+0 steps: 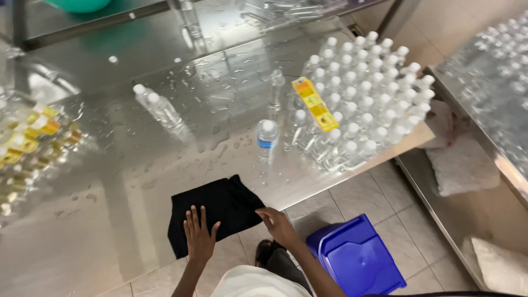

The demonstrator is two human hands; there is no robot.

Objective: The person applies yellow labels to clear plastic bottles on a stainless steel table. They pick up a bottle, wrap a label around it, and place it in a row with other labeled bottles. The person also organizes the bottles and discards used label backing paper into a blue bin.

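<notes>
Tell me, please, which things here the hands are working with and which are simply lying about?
In hand:
black cloth, under the left hand and pinched at its edge by the right hand
wet steel table

Lying about:
capped water bottles
blue bin
yellow label strip

A wet, reflective steel table [137,181] filled most of the frame. At its lower centre edge a black cloth [212,212] was spread flat. A single labelled water bottle [267,137] was stood near the centre, with a large block of white-capped bottles [363,93] massed to the upper right and a yellow label strip [314,104] laid against it. Two bottles [159,110] were laid at centre left. Yellow-labelled bottles [27,143] were gathered at the left edge.
</notes>
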